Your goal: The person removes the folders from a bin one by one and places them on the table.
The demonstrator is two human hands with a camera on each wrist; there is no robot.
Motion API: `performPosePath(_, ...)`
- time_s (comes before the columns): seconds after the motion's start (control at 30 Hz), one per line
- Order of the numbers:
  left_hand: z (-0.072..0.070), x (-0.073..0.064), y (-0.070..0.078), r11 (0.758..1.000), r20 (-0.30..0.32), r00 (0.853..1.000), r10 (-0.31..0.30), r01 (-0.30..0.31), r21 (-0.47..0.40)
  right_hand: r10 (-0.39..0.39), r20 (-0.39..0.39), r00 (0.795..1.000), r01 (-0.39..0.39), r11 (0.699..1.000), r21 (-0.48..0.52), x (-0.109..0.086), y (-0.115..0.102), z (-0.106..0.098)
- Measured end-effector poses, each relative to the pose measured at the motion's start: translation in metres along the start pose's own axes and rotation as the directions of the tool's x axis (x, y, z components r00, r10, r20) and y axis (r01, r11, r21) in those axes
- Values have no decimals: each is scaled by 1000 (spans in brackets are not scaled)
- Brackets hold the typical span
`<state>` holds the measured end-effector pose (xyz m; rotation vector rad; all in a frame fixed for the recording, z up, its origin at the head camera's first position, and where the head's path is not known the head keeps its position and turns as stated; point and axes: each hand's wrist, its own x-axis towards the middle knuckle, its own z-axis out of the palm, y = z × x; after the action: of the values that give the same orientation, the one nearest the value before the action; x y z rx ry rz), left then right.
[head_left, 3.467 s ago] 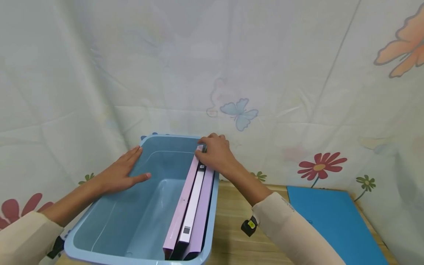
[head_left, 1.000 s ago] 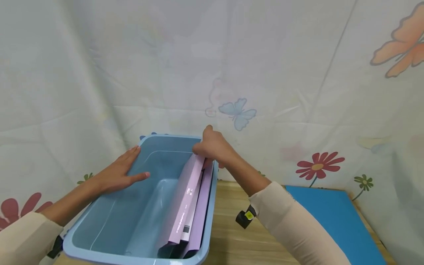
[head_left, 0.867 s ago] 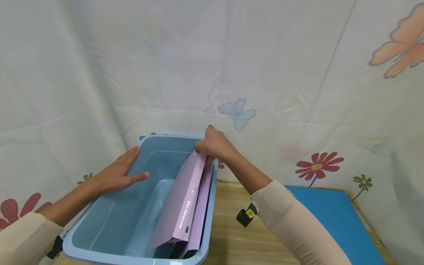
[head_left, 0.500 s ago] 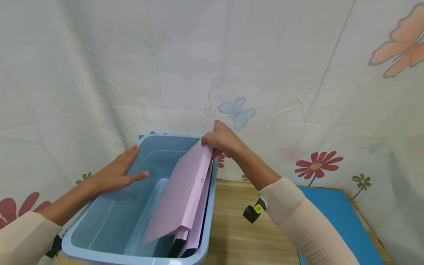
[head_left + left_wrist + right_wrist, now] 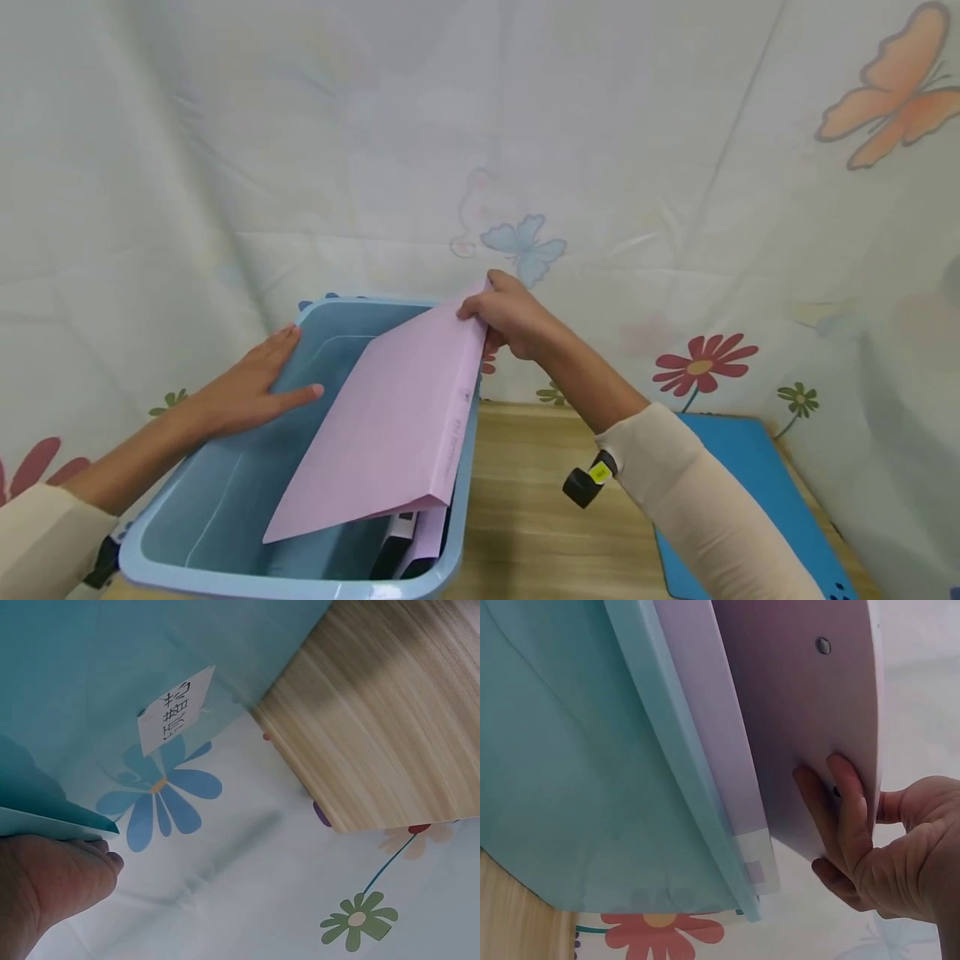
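Observation:
A light-blue plastic bin (image 5: 262, 585) stands on the wooden table. My left hand (image 5: 251, 387) rests on its left rim, fingers straight and thumb over the inside; the left wrist view shows this hand (image 5: 60, 885) against the rim. My right hand (image 5: 517, 321) pinches the far top corner of a pink file folder (image 5: 382, 400), which leans left, partly raised above the bin. In the right wrist view, fingers lie along the folder's (image 5: 802, 697) riveted spine. A black-and-white folder (image 5: 401, 533) and a lilac folder (image 5: 429, 533) stand against the bin's right wall.
A flat blue board or folder (image 5: 742, 483) lies on the wooden table (image 5: 540, 517) at right, partly behind the right sleeve. A floral curtain (image 5: 360, 167) hangs behind. A handwritten paper label (image 5: 176, 710) is on the bin's outer wall.
My right hand has taken hold of the pink folder and drawn it up and slightly right. The folder has tilted left, showing its broad face. The left hand has stayed on the rim.

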<state>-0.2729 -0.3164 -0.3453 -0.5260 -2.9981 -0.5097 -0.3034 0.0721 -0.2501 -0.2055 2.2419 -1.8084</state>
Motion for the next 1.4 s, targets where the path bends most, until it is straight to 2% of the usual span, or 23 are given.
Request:
performPosePath(0.13, -2, -2, -2, 1000, 1, 1000, -2, 2, 3, -3, 13, 1000, 2, 998, 69, -3, 2, -3)
performPosePath(0.4, -3, -6, -6, 1000, -4, 1000, 3, -3, 15, -16, -24, 1000, 19, 987, 159, -6, 7, -9)
performPosePath(0.63, -5, -10, -8, 1000, 3, 1000, -14, 14, 11, -18, -39, 999, 25, 978, 205, -6, 13, -17)
performPosePath(0.87, -2, -8, -6, 999, -7, 1000, -15, 14, -34, -14, -37, 999, 22, 971, 237, -11, 18, -35)
performPosePath(1.4, -2, -3, 6, 999, 27, 999, -36, 37, -38, -27, -31, 999, 35, 953, 300, -27, 32, -76)
